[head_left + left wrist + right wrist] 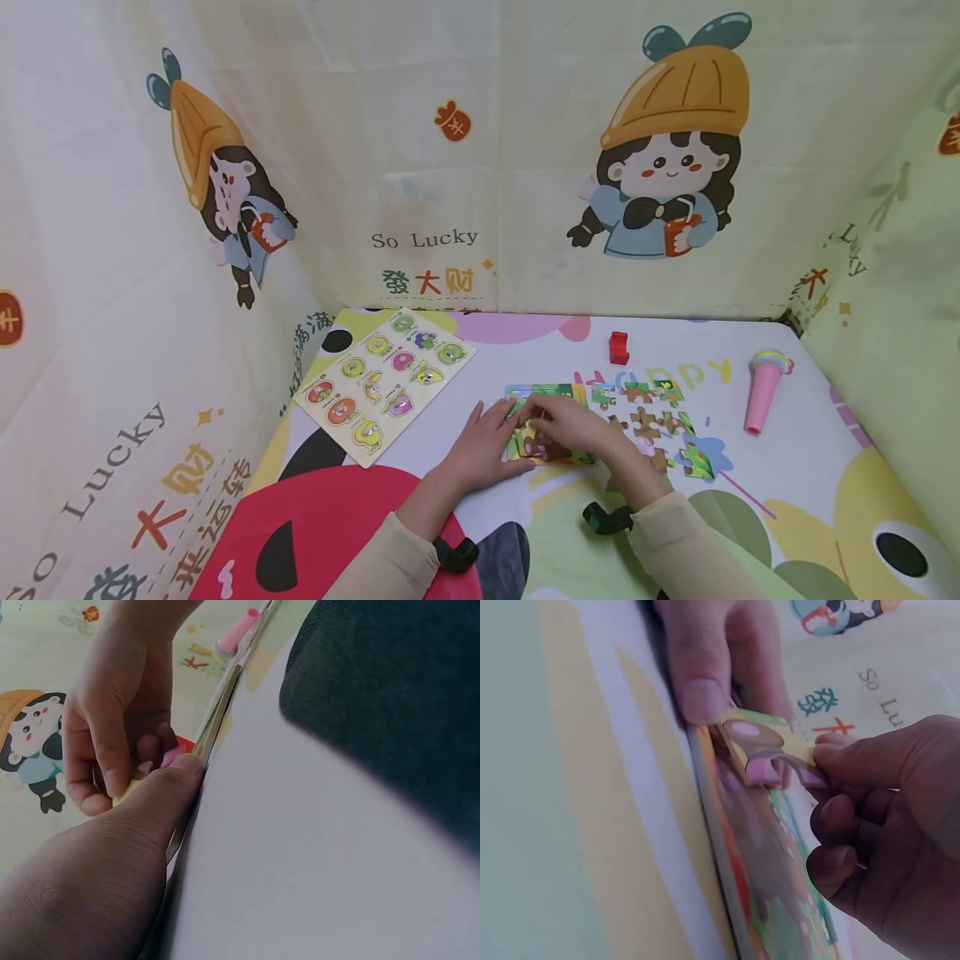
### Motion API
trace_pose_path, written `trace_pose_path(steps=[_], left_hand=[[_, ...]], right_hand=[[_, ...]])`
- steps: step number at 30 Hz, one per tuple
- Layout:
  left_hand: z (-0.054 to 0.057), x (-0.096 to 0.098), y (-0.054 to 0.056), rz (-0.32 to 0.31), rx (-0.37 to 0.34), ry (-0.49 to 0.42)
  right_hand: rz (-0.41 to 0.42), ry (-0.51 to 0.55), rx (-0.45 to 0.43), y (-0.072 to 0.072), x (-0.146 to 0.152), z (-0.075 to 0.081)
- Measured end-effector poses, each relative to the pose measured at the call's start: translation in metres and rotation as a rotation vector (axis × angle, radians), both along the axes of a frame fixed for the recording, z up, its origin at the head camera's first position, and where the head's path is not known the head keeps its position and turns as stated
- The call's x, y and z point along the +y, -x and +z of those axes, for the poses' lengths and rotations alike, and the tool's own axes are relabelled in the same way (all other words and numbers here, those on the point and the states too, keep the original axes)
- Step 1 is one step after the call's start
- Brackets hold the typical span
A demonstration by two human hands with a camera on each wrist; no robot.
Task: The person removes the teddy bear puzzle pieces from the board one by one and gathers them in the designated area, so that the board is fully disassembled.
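Observation:
In the head view a jigsaw puzzle board [547,450] with a colourful picture lies on the table, partly covered by both hands. My left hand [482,446] rests at its left side with fingers extended, and the thumb touches the near edge. My right hand [573,423] is over the board. Between its thumb and fingers it pinches a puzzle piece [759,741], yellow with brown and pink parts. The right wrist view shows this piece tilted above the board's corner, close to the left thumb [703,701]. Loose puzzle pieces [643,422] lie to the right of the board.
A sheet of fruit stickers [386,367] lies at the left. Behind the loose pieces stands a small red block [618,348]. A pink toy microphone [762,396] lies at the right. Printed cloth walls [525,275] enclose the table's back and sides.

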State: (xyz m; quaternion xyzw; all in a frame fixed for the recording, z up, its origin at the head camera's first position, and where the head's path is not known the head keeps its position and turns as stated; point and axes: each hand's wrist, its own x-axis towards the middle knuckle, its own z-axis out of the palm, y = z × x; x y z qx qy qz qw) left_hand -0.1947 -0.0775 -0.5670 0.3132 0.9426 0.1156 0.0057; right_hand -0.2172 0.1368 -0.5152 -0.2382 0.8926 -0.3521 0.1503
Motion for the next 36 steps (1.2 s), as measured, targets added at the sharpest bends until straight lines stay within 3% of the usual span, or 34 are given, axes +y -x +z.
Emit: trace_pose_path(steps=[8,12,17,25,36], left_hand=[[0.004,0.001,-0.002,0.011,-0.015,0.02],[0.005,0.001,-0.002,0.018,-0.025,0.025],[0.004,0.001,-0.001,0.023,-0.028,0.023],[0.003,0.001,-0.002,0.02,-0.024,0.021],[0.002,-0.001,-0.001,0.019,-0.021,0.033]], right_hand=[[-0.021,0.079,-0.043,-0.001,0.031,0.008],[-0.073,0.052,-0.012,-0.003,0.054,0.011],[-0.125,0.026,-0.036,-0.009,0.081,0.007],[-0.174,0.007,-0.21,-0.026,0.111,0.004],[-0.085,-0.024,-0.149,-0.037,0.12,0.003]])
